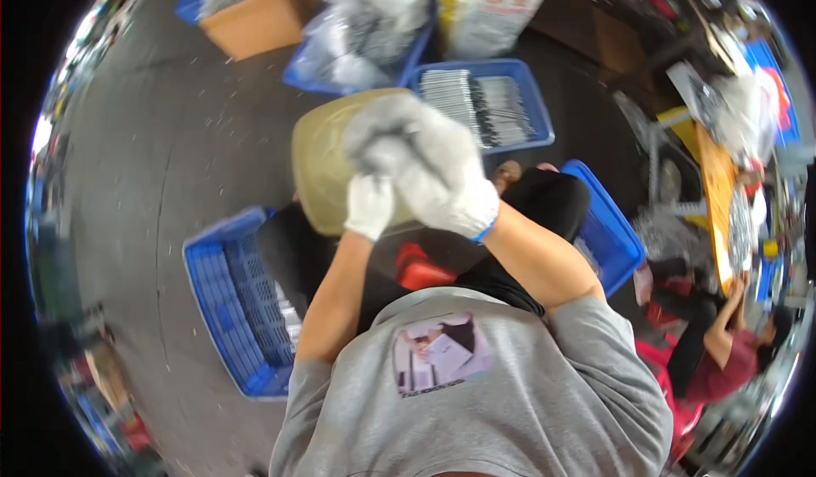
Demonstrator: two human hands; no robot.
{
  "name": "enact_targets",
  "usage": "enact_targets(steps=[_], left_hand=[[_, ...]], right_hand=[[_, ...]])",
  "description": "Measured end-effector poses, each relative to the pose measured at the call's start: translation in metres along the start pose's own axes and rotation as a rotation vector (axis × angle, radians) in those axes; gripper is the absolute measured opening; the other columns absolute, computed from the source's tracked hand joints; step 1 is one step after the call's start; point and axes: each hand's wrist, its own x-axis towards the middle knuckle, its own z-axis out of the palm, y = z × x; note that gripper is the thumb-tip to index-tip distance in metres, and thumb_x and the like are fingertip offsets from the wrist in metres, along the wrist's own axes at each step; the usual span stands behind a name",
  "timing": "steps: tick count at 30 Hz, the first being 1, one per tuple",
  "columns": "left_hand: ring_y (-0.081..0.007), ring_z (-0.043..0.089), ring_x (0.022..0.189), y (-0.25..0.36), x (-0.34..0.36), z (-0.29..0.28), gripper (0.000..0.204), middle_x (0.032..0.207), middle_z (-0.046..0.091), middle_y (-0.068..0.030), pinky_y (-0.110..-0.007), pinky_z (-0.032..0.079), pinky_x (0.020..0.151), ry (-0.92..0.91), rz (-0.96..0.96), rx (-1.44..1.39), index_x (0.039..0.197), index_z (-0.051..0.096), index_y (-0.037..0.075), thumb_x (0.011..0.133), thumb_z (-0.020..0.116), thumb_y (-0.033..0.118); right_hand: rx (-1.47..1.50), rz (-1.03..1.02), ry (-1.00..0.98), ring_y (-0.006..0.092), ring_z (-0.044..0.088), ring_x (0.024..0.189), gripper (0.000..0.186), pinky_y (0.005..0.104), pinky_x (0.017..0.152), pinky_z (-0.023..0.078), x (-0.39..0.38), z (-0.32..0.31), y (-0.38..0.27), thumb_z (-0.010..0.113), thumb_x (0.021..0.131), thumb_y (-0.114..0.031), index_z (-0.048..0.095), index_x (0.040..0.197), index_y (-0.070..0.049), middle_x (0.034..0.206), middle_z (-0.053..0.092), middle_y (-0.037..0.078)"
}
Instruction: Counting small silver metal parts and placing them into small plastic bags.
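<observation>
Both of my hands wear white knitted gloves and meet over a yellowish translucent plastic surface (319, 150) in front of me. My right hand (433, 158) is curled, its fingers bent round toward the left hand, and a blue band edges its cuff. Just beside and below it, my left hand (371, 205) is drawn in with its fingers together, touching or nearly touching the right glove. Motion blur smears the fingertips. Whatever may lie between the hands is hidden. Beyond them, a blue tray (544, 133) holds rows of thin metal parts.
Blue crates stand at my left (217, 307) and right (616, 230). Ahead are a blue bin (310, 82) of clear plastic bags, a cardboard box (259, 26) and a white-yellow sack (493, 9). At far right, a person (722, 366) sits by a wooden-topped bench (716, 196).
</observation>
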Motion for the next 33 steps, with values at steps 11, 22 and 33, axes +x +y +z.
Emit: enact_targets(steps=[11, 22, 33], left_hand=[[-0.0103, 0.052, 0.067, 0.162, 0.145, 0.077, 0.024, 0.081, 0.056, -0.0032, -0.023, 0.047, 0.066, -0.612, -0.054, 0.198, 0.11, 0.056, 0.004, 0.099, 0.045, 0.021], [-0.0417, 0.06, 0.085, -0.004, 0.196, 0.348, 0.025, 0.098, 0.064, -0.02, -0.048, 0.047, 0.079, -0.974, -0.039, 0.51, 0.108, 0.051, 0.006, 0.093, 0.047, 0.026], [-0.0416, 0.048, 0.118, -0.104, 0.147, 0.476, 0.065, 0.141, 0.04, -0.0216, -0.045, 0.042, 0.099, -1.152, -0.091, 0.733, 0.14, 0.037, 0.01, 0.081, 0.062, 0.022]], right_hand=[[0.034, 0.169, 1.039, 0.0088, 0.05, 0.066, 0.013, 0.0207, 0.06, 0.044, -0.046, -0.193, 0.043, 0.051, 0.095, -0.011, 0.061, 0.098, -0.005, 0.081, 0.057, 0.003], [0.902, 0.239, 1.256, 0.0095, 0.043, 0.061, 0.018, 0.0257, 0.06, 0.04, -0.077, -0.228, 0.077, 0.051, 0.1, -0.023, 0.054, 0.103, -0.006, 0.078, 0.051, 0.002], [1.025, 0.139, 1.442, 0.0094, 0.038, 0.06, 0.019, 0.0278, 0.058, 0.036, -0.085, -0.277, 0.071, 0.048, 0.101, -0.025, 0.054, 0.111, -0.01, 0.076, 0.048, 0.002]])
